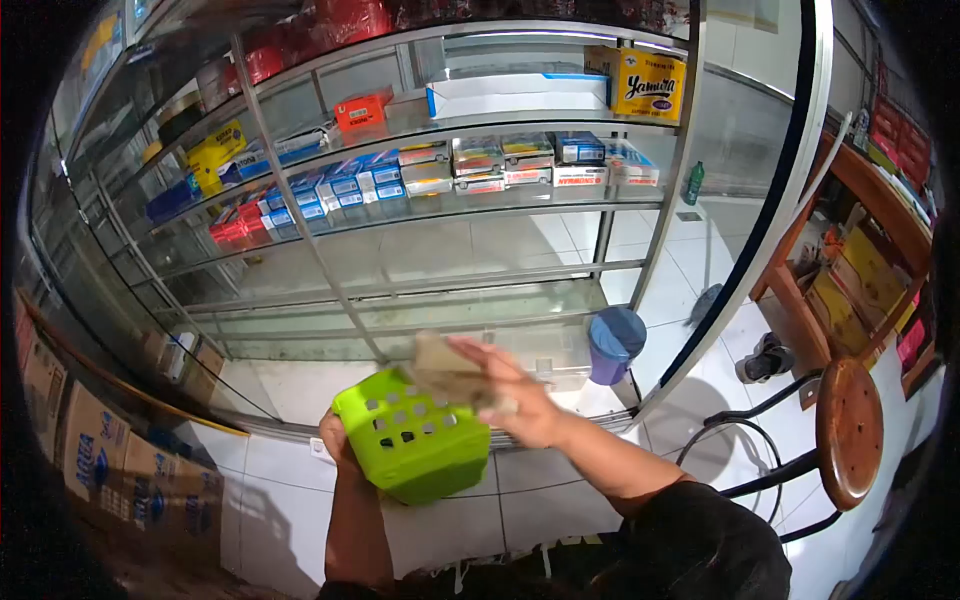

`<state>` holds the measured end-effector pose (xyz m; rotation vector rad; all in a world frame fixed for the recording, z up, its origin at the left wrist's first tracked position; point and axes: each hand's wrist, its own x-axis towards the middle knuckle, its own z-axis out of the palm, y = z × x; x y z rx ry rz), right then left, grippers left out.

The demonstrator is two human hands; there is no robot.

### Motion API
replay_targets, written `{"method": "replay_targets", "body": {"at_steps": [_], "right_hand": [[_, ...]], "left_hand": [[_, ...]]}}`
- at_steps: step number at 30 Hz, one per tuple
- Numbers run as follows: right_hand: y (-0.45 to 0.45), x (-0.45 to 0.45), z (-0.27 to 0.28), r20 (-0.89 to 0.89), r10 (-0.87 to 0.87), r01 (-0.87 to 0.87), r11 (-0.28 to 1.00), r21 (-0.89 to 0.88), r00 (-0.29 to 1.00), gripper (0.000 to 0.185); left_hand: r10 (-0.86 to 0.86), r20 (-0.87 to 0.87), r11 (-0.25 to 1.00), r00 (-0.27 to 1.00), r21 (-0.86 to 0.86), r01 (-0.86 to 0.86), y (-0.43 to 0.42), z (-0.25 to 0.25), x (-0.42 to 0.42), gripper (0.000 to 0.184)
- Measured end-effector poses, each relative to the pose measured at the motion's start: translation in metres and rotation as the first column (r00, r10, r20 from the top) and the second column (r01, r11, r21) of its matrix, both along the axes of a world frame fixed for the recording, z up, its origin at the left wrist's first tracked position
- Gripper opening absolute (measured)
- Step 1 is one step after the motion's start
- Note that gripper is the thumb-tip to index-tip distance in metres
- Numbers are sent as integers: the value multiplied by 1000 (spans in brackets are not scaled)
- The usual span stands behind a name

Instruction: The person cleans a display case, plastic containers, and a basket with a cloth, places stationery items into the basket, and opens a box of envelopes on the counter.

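My left hand (338, 438) grips a green perforated basket (415, 468) by its left side before a glass display case (480, 213), as my right hand (522, 398) holds a blurred beige cloth (445, 370) at its far right corner.

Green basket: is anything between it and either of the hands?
Yes, at the right hand: the blurred beige cloth it holds is between it and the green basket; contact is unclear. Nothing visible separates the left hand from the basket's side.

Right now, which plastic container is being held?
The green basket with holes, gripped by your left hand; the purple bin with a blue lid stands apart.
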<state>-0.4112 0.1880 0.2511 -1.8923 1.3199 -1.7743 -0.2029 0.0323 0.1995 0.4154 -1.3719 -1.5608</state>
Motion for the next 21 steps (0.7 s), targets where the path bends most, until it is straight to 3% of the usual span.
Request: {"method": "replay_targets", "body": {"at_steps": [1, 4, 8, 11, 12, 15, 16, 17, 19, 20, 21], "right_hand": [[-1, 8, 0, -10, 24, -24, 999, -28, 1000, 32], [-5, 22, -4, -34, 89, -91, 993, -79, 995, 37], [-7, 22, -26, 81, 98, -93, 994, -60, 992, 42], [-14, 30, -53, -235, 209, -184, 975, 123, 949, 44], [-15, 25, -54, -238, 216, -191, 974, 123, 947, 44], [-11, 0, -49, -168, 200, -60, 795, 604, 965, 48], [-13, 0, -44, -175, 206, -63, 800, 597, 963, 48], [-13, 0, -36, -155, 98, -13, 880, 475, 983, 48], [-8, 3, -20, -69, -106, 119, 968, 223, 992, 48], [-7, 8, -15, -78, -108, 123, 967, 225, 991, 48], [-8, 19, -12, -242, -52, 80, 991, 109, 969, 54]], "left_hand": [[3, -6, 1000, 1000, 16, -3, 0, -4, 1, 58], [-196, -275, 974, 941, 56, 219, -6, -12, 2, 55], [-67, -207, 997, 976, 13, 72, -11, -16, 8, 50], [52, -135, 997, 989, -56, -60, -16, -13, 13, 46], [97, -117, 990, 988, -90, -108, -20, -10, 16, 46], [235, -73, 947, 969, -208, -245, -33, 8, 28, 46], [281, -66, 924, 957, -250, -288, -37, 16, 32, 46], [285, -76, 921, 955, -256, -295, -40, 13, 29, 46], [48, -245, 993, 968, -92, -73, -42, 4, 21, 48], [-64, -339, 998, 939, -23, 60, -42, -2, 15, 48], [-167, -437, 979, 884, 31, 200, -41, -8, 8, 49]]}}
